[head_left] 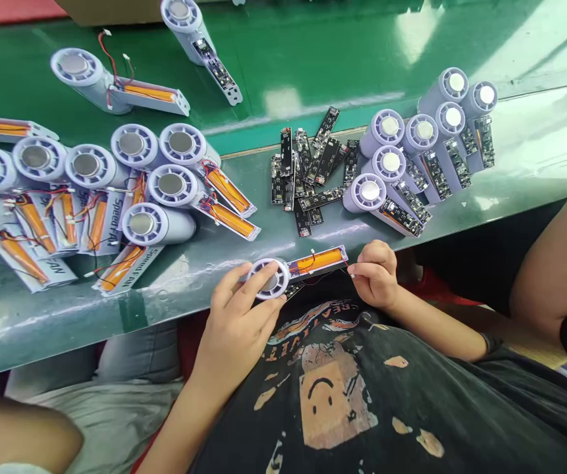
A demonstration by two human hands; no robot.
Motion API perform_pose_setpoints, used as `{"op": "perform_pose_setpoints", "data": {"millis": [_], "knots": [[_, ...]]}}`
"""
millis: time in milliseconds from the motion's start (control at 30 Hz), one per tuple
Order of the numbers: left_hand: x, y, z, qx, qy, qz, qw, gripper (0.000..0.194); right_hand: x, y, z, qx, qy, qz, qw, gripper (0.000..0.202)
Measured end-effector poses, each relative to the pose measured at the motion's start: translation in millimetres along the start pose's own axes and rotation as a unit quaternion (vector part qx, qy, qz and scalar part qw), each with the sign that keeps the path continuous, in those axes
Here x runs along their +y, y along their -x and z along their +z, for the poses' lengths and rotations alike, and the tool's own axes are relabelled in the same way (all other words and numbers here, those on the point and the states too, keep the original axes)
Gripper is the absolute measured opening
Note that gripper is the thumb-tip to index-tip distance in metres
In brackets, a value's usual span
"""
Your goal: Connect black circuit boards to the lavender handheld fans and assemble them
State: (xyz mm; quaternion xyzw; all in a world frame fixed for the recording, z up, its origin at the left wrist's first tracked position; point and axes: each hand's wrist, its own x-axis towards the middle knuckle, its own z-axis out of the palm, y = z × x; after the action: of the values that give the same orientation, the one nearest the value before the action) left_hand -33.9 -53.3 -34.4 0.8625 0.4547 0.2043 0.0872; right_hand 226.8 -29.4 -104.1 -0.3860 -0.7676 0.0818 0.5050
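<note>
My left hand [243, 309] is wrapped round the head of a pale lilac handheld fan [281, 283] at the table's near edge. The fan's handle points right with its inside exposed, and an orange battery [320, 261] lies in it. Past the handle's end, my right hand [377, 276] is closed in a pinch at a thin red wire [347, 264] with a small white plug. Below the fan, part of a black circuit board [294, 289] shows beside my left fingers; what supports it is hidden.
Loose black circuit boards [307, 164] lie piled mid-table. Several fans with boards [382, 128] stand to the right. At left are several fans with orange batteries [85, 164]. Two more fans [80, 69] stand farther back. Other people's arms [554, 250] are at both sides.
</note>
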Motion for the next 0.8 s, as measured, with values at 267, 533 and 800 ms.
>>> {"op": "perform_pose_setpoints", "data": {"millis": [267,533,800], "knots": [[1.6,0.2,0.1,-0.003,0.009,-0.019,1.000,0.012,10.4,8.6,6.3,0.033,0.016,-0.066,0.997,0.013],[0.8,1.6,0.9,-0.006,0.011,-0.022,1.000,0.012,20.1,19.6,12.9,0.087,0.016,-0.057,0.994,0.010],[0.2,1.8,0.8,0.001,0.014,-0.011,1.000,0.011,8.2,12.0,7.5,0.047,0.017,0.092,0.994,0.008]]}}
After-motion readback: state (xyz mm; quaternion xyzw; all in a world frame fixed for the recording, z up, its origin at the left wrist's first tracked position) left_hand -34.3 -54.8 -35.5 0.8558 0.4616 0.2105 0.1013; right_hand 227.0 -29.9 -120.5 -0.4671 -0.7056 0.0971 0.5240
